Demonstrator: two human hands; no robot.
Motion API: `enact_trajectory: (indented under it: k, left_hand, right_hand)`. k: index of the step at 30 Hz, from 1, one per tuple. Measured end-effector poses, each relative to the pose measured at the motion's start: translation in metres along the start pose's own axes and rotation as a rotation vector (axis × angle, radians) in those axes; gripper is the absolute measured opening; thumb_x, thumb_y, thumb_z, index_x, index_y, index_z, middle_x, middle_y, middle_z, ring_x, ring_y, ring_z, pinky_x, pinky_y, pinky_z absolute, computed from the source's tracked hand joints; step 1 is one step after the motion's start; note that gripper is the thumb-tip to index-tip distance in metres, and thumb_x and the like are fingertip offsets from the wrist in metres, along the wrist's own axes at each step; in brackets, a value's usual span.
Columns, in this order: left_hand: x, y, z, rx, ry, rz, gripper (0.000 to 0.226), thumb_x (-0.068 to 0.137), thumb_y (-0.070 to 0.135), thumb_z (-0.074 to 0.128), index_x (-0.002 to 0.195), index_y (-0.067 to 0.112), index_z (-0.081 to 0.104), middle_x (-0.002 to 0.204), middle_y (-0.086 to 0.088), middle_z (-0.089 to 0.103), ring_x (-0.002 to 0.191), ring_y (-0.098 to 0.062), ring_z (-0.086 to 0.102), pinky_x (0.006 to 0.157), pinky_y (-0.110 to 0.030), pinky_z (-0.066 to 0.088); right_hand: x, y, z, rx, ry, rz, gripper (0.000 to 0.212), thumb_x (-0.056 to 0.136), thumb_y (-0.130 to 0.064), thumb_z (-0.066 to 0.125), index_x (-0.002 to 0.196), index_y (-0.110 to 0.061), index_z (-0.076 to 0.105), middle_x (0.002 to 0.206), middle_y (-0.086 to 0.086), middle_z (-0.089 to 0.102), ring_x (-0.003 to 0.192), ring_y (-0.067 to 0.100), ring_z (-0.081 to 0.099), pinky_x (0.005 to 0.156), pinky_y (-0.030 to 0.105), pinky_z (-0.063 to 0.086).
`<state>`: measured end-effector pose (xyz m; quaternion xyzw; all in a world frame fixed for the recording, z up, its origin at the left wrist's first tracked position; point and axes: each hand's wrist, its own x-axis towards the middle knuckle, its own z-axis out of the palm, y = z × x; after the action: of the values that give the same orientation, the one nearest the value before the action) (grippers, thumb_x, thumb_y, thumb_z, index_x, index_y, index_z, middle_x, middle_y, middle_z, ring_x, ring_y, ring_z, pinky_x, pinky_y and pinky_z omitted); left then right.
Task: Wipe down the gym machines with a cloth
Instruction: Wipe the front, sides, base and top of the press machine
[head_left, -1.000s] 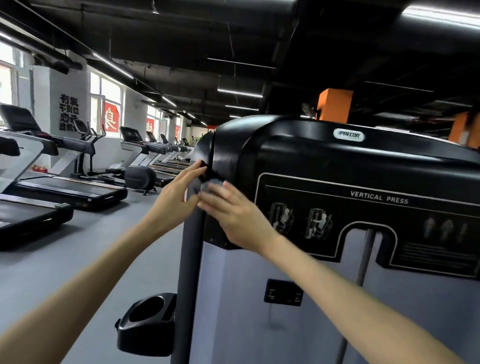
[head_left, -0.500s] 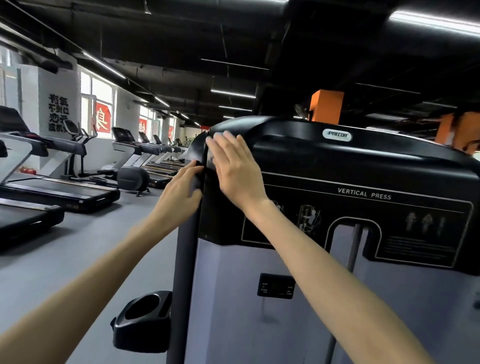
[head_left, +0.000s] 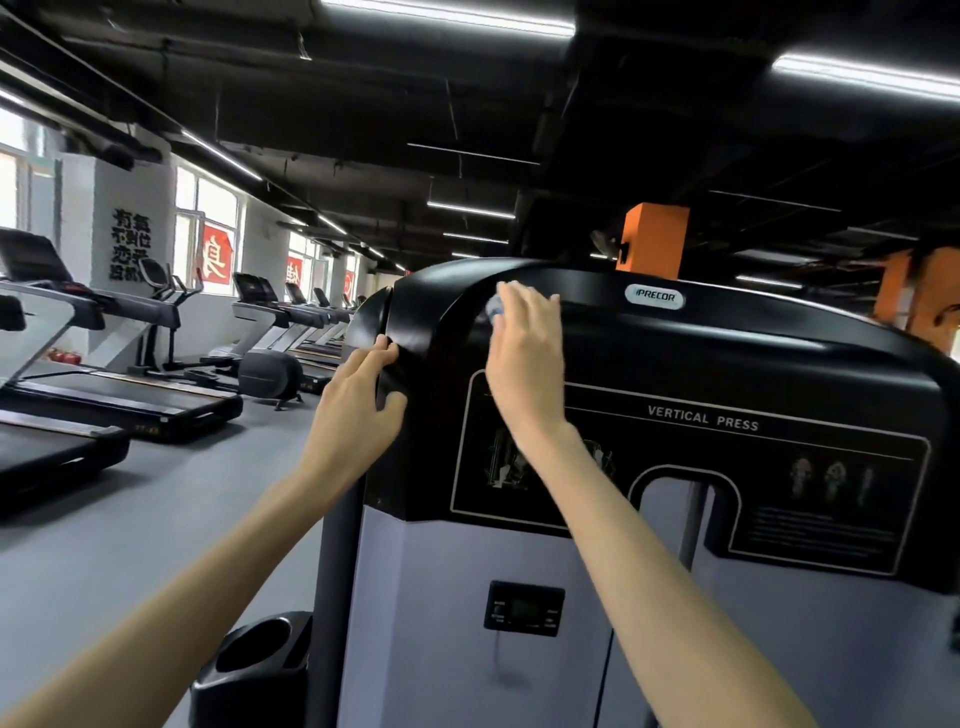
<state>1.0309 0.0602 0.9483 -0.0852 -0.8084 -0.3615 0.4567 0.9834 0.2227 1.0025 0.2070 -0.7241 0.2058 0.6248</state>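
Observation:
A black and grey vertical press machine (head_left: 727, 374) fills the right half of the view. My right hand (head_left: 527, 348) lies flat with straight fingers on its upper black cover and presses a small pale cloth (head_left: 494, 307) against it; only a corner of the cloth shows beside the fingers. My left hand (head_left: 358, 395) grips the machine's rounded left edge, thumb on the front and fingers curled round the side.
A black cup holder (head_left: 254, 660) juts from the machine's lower left. A row of treadmills (head_left: 124, 400) lines the left wall under the windows, with grey floor (head_left: 156, 519) between. Orange pillars (head_left: 655, 239) stand behind the machine.
My right hand has slid with the cloth from the machine's left edge up and right along the top cover. My left hand stays on the left edge.

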Motion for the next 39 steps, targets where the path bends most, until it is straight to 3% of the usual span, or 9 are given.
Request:
enact_trajectory:
  k: [4, 7, 12, 16, 19, 23, 29, 36, 39]
  left_hand:
    - [-0.005, 0.002, 0.006, 0.004, 0.014, -0.013, 0.056, 0.087, -0.003, 0.052, 0.142, 0.009, 0.048, 0.153, 0.001, 0.04, 0.139, -0.02, 0.039, 0.106, -0.018, 0.023]
    - [-0.01, -0.002, 0.005, -0.001, 0.013, 0.014, 0.062, 0.085, -0.008, 0.05, 0.144, 0.012, 0.047, 0.154, 0.003, 0.039, 0.138, -0.017, 0.039, 0.102, -0.003, 0.018]
    - [-0.013, -0.007, 0.002, -0.059, 0.046, 0.03, 0.058, 0.08, 0.002, 0.045, 0.137, 0.01, 0.053, 0.143, -0.002, 0.051, 0.128, -0.023, 0.052, 0.11, -0.028, 0.036]
    - [-0.012, -0.02, 0.0, 0.011, 0.07, -0.036, 0.051, 0.084, -0.004, 0.049, 0.134, 0.003, 0.055, 0.142, -0.008, 0.052, 0.127, -0.026, 0.052, 0.106, -0.014, 0.029]
    - [-0.011, -0.027, -0.001, -0.008, 0.033, -0.055, 0.057, 0.081, -0.01, 0.05, 0.137, 0.003, 0.054, 0.145, -0.009, 0.05, 0.124, -0.03, 0.056, 0.109, -0.039, 0.04]
    - [-0.011, -0.029, -0.007, 0.003, -0.021, -0.045, 0.059, 0.083, -0.002, 0.048, 0.141, 0.006, 0.051, 0.149, -0.006, 0.046, 0.13, -0.025, 0.051, 0.11, -0.04, 0.04]
    - [-0.009, -0.034, -0.008, 0.01, -0.033, -0.027, 0.059, 0.083, 0.0, 0.048, 0.141, 0.007, 0.05, 0.15, -0.003, 0.045, 0.129, -0.026, 0.052, 0.111, -0.032, 0.037]
    - [-0.013, -0.031, -0.005, -0.03, 0.025, 0.027, 0.055, 0.092, -0.007, 0.051, 0.145, 0.003, 0.042, 0.151, -0.009, 0.04, 0.139, -0.022, 0.038, 0.103, 0.002, 0.014]
    - [-0.012, -0.021, -0.008, -0.062, 0.055, 0.093, 0.054, 0.094, -0.004, 0.051, 0.146, 0.005, 0.04, 0.153, -0.005, 0.038, 0.14, -0.017, 0.035, 0.104, 0.001, 0.013]
  right_hand:
    - [-0.033, -0.019, 0.016, 0.136, -0.113, -0.237, 0.056, 0.091, 0.011, 0.044, 0.146, 0.004, 0.034, 0.151, 0.022, 0.034, 0.144, 0.031, 0.026, 0.123, 0.041, 0.008]
    - [-0.016, 0.005, 0.006, 0.205, -0.189, -0.35, 0.061, 0.087, 0.016, 0.054, 0.144, -0.001, 0.041, 0.149, 0.016, 0.04, 0.142, 0.027, 0.033, 0.122, 0.041, 0.015]
    - [0.031, -0.008, 0.013, 0.266, -0.333, -0.333, 0.04, 0.093, -0.004, 0.048, 0.132, -0.003, 0.056, 0.133, 0.015, 0.056, 0.129, 0.032, 0.046, 0.117, 0.047, 0.027]
    - [0.025, -0.015, 0.023, 0.24, -0.295, -0.542, 0.032, 0.092, -0.026, 0.051, 0.108, -0.006, 0.069, 0.115, 0.009, 0.066, 0.118, 0.027, 0.055, 0.116, 0.035, 0.021]
    - [-0.009, -0.009, 0.027, 0.284, -0.293, -0.77, 0.02, 0.092, -0.016, 0.057, 0.099, -0.003, 0.071, 0.115, 0.013, 0.066, 0.119, 0.031, 0.055, 0.116, 0.04, 0.026]
    - [-0.045, 0.008, 0.032, 0.186, -0.322, -1.041, 0.019, 0.095, -0.009, 0.06, 0.109, -0.005, 0.071, 0.122, 0.012, 0.065, 0.123, 0.029, 0.055, 0.115, 0.04, 0.032]
    - [0.033, -0.018, 0.032, 0.13, -0.111, -0.518, 0.03, 0.094, -0.017, 0.047, 0.106, -0.004, 0.07, 0.103, 0.008, 0.069, 0.102, 0.022, 0.057, 0.102, 0.046, 0.045]
    - [-0.044, -0.005, 0.023, 0.059, -0.264, -0.854, 0.032, 0.095, -0.001, 0.053, 0.126, -0.003, 0.063, 0.13, 0.013, 0.06, 0.129, 0.026, 0.049, 0.119, 0.038, 0.022]
    - [-0.025, -0.002, 0.02, 0.034, -0.12, -0.573, 0.044, 0.094, -0.001, 0.058, 0.138, -0.003, 0.051, 0.14, 0.012, 0.052, 0.136, 0.024, 0.042, 0.119, 0.042, 0.024]
